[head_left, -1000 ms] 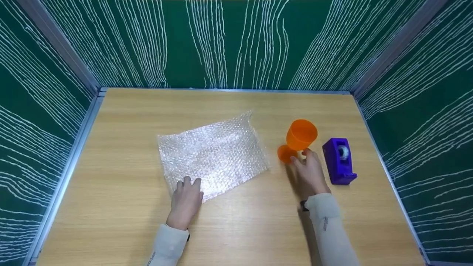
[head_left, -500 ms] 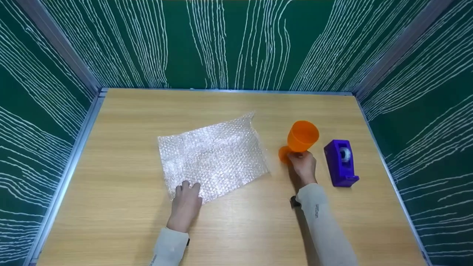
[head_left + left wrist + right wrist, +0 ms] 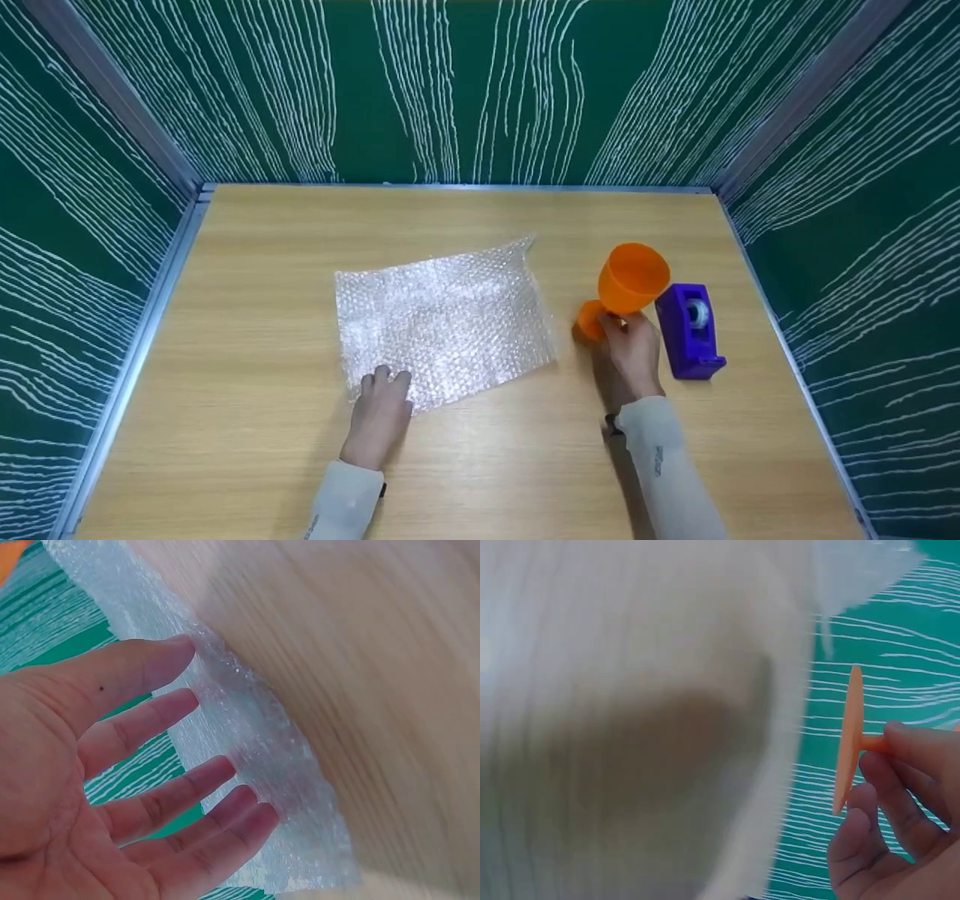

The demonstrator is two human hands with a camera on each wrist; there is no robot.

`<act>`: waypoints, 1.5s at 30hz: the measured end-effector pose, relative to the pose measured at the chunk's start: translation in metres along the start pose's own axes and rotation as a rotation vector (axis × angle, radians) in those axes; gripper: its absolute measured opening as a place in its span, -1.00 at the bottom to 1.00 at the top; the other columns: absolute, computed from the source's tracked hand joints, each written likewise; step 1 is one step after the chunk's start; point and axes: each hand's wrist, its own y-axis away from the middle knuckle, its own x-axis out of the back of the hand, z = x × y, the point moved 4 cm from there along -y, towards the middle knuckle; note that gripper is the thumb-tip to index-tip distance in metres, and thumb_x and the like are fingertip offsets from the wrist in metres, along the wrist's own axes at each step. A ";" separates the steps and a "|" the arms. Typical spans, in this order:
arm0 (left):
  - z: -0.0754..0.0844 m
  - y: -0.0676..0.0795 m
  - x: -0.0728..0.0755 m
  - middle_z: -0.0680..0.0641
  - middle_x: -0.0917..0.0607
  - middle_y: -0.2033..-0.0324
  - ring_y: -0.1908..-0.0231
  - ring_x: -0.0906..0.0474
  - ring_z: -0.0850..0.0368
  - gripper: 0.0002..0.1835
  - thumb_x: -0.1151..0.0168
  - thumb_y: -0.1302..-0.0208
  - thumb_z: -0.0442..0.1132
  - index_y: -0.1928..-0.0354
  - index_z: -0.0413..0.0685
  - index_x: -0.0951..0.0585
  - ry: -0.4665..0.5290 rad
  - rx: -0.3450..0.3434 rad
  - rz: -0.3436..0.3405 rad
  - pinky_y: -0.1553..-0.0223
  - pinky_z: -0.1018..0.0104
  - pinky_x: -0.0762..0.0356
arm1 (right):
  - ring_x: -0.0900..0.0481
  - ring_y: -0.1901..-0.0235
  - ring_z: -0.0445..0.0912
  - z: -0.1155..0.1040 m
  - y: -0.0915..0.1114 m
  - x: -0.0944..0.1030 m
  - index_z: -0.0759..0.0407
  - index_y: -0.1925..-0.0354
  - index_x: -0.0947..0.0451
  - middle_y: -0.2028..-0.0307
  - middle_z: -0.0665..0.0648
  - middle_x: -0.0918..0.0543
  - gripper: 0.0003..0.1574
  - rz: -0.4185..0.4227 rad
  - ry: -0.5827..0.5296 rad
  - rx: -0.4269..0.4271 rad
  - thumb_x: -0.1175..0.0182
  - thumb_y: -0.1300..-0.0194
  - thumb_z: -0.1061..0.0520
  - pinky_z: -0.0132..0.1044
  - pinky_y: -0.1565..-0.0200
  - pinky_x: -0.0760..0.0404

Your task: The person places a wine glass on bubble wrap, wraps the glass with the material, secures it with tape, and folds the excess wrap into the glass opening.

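Observation:
In the head view, an orange goblet (image 3: 634, 279) stands to the right of a sheet of bubble wrap (image 3: 450, 322). My right hand (image 3: 634, 352) pinches its stem between thumb and fingers. The right wrist view shows the goblet's round foot (image 3: 849, 742) held clear of the table, with the cup mostly out of frame. My left hand (image 3: 381, 416) lies at the near left edge of the bubble wrap. Its fingers (image 3: 169, 791) are spread and gently bent, their tips touching the sheet, as the left wrist view shows.
A purple tape dispenser (image 3: 690, 330) with a roll of clear tape stands just right of the goblet. The wooden table (image 3: 225, 330) is bounded by metal edge strips and green walls (image 3: 360, 90) with white wavy lines.
My right hand has closed its fingers on the goblet's stem and lifted it, moving slightly right. The bubble wrap has shifted a little to the right. My left hand has hardly moved.

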 end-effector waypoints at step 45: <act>0.036 -0.017 0.023 -0.29 -0.63 -0.08 -0.11 -0.53 -0.23 -0.76 -0.27 -0.39 -0.24 0.03 -0.27 -0.69 0.208 -0.093 0.207 -0.10 0.00 -0.57 | -0.44 0.48 -0.05 -0.090 0.048 0.009 0.16 0.28 -0.69 0.42 0.01 -0.64 -0.91 -0.251 0.017 0.155 -0.34 -0.34 0.15 -0.35 0.45 -0.41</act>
